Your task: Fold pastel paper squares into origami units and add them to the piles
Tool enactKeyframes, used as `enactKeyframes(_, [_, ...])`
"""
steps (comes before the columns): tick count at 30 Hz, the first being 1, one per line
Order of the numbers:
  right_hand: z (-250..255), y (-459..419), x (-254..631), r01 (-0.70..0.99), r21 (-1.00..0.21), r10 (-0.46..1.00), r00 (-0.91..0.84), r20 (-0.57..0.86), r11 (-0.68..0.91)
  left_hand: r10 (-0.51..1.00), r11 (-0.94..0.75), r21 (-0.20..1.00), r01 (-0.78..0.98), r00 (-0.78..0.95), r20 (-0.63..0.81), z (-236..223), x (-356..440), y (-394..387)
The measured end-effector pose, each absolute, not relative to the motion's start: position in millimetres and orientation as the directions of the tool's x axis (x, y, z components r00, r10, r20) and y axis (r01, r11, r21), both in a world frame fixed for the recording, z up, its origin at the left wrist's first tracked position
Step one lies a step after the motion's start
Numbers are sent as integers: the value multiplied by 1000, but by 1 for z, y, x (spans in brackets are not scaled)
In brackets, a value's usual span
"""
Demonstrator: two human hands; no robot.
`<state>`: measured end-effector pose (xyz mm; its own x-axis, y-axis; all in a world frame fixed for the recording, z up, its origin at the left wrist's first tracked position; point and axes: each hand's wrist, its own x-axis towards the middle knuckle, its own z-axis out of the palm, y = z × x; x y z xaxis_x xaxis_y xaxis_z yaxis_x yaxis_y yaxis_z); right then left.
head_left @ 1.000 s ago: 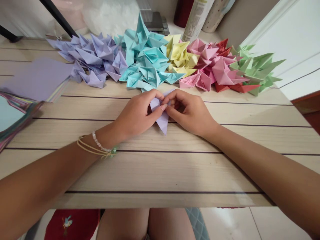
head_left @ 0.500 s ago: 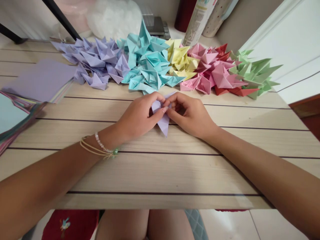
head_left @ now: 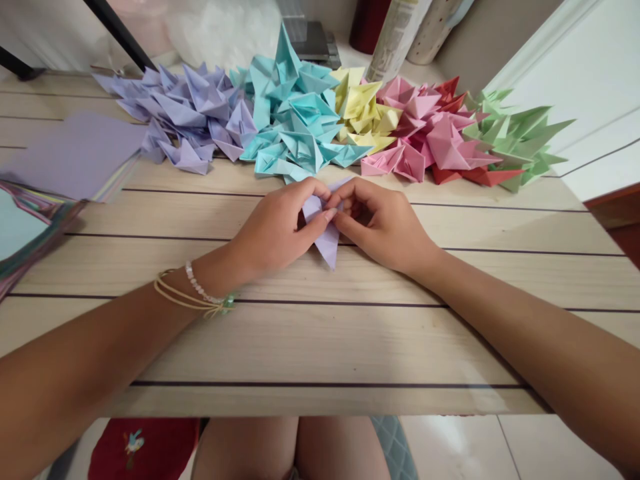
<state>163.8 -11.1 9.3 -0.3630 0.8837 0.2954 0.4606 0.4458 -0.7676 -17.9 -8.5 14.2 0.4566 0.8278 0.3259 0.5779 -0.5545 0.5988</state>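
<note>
A purple folded origami paper (head_left: 327, 247) is pinched at the middle of the table, one pointed end aimed toward me. My left hand (head_left: 280, 227) grips its left side, thumb and index finger meeting near the centre. From the right, my right hand (head_left: 383, 227) pinches the same paper, its fingertips touching or nearly touching the left ones. Fingers cover the middle of the paper, so its folds there are hidden. Just beyond the hands lie folded turquoise paper pieces (head_left: 300, 133).
Along the back run heaps of folded purple pieces (head_left: 200, 107), yellow pieces (head_left: 360, 103), pink pieces (head_left: 450, 140) and green pieces (head_left: 525, 140). Stacked purple sheets (head_left: 75, 153) lie at left, beside a bag of coloured paper (head_left: 20, 230). A can (head_left: 395, 40) stands behind.
Both hands keep nearly the same pinch on the purple origami paper. The view has shifted slightly; no clear change in the paper's shape shows.
</note>
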Motion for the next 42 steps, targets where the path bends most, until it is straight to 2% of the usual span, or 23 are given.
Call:
enactKeyframes(34, [10, -12, 166, 503, -732, 880, -370, 299, 460, 822, -565, 577, 590, 462, 333, 13, -17, -7])
enactKeyframes(38, [10, -10, 167, 504, -731, 879, -373, 296, 460, 873, -474, 643, 601, 413, 258, 15, -15, -8])
enactKeyframes(42, [10, -11, 166, 498, -746, 888, -361, 286, 443, 884, -448, 687, 571, 399, 245, 15, -15, -9])
